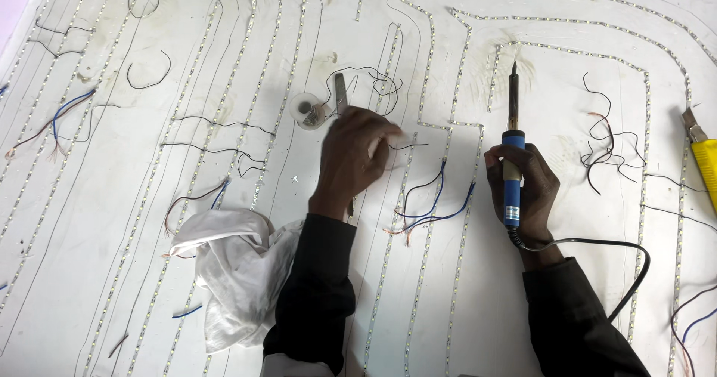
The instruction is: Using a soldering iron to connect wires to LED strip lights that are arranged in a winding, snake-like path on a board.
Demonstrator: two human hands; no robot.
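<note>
My right hand (529, 190) grips a blue-handled soldering iron (512, 134) upright, its dark tip pointing away from me over a white board (89, 220) covered with light strips (452, 134). My left hand (355, 156) is closed on a thin black wire (409, 146) that runs to the right, pinched against a strip. A metal tool (340, 93) lies just beyond the left hand's knuckles. Blue and black wire ends (429, 205) with bare copper tips lie between the two hands.
A small round tin (306, 110) sits beyond my left hand. A crumpled white cloth (231, 269) lies by my left forearm. A yellow cutter (703, 160) is at the right edge. Loose black wire bits (609, 141) are scattered on the board. The iron's cord (635, 272) loops to the right.
</note>
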